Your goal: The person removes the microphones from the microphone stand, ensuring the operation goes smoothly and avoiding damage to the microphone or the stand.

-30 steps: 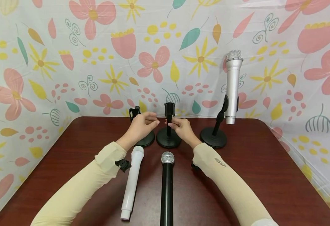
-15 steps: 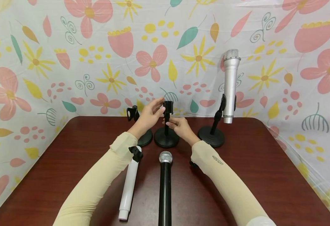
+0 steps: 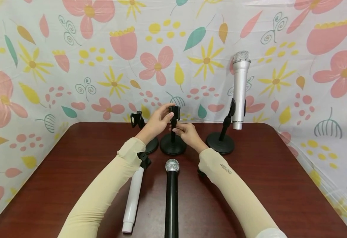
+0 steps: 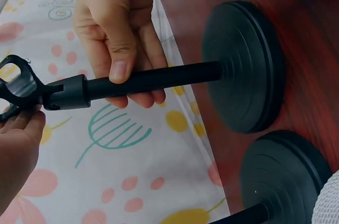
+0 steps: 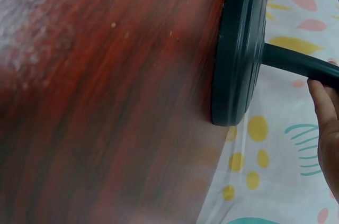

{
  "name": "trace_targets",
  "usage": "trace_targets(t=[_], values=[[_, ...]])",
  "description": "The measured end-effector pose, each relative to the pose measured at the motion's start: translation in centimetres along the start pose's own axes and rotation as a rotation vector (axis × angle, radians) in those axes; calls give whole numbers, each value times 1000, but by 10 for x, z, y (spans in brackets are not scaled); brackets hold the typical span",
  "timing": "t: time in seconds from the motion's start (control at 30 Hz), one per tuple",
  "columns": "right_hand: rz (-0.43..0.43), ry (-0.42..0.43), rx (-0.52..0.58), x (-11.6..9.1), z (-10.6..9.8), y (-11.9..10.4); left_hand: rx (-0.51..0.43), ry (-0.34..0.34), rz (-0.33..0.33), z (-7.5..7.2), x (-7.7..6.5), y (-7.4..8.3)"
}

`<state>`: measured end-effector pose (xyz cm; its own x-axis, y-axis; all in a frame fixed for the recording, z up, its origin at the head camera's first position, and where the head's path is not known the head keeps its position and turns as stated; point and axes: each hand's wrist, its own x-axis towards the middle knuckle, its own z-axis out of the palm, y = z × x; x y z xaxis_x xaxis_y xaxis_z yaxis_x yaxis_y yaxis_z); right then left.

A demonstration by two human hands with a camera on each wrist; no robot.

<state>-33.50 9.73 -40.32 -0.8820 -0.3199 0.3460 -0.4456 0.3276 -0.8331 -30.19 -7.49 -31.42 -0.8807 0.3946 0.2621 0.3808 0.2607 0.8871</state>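
Observation:
The middle black microphone stand [image 3: 173, 150] stands upright at the back of the table, held by both hands. At its top, my left hand [image 3: 157, 121] grips the clip [image 4: 24, 83] between thumb and fingers. Lower down, my right hand [image 3: 189, 135] pinches the pole [image 4: 175, 77], thumb on one side and fingers on the other. The clip has nothing in it. Nearer me lie a black microphone [image 3: 171, 198] with a silver head and a white microphone [image 3: 132, 201]; the left forearm hides the white one's head in the head view.
To the right, another stand [image 3: 220, 145] carries a silver microphone [image 3: 240, 86] tilted upright. A third stand [image 3: 137, 119] is partly hidden behind the left hand. Behind the red-brown table [image 3: 259, 178] hangs a flowered cloth [image 3: 203, 19].
My left hand has moved right and up from in front of the left stand to the middle stand's clip and taken hold of it. The right hand stays on the pole.

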Motion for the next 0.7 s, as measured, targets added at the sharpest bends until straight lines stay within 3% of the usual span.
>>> trace_targets(t=[0.13,0.43,0.7], values=[[14,3,12,-1,1,0,12,-6,35,-1,-1,-4],[44,3,-2,0,1,-2,88,17,185,1,-3,-19],[25,22,-61,0,1,-3,109,-3,187,6,-12,-20]])
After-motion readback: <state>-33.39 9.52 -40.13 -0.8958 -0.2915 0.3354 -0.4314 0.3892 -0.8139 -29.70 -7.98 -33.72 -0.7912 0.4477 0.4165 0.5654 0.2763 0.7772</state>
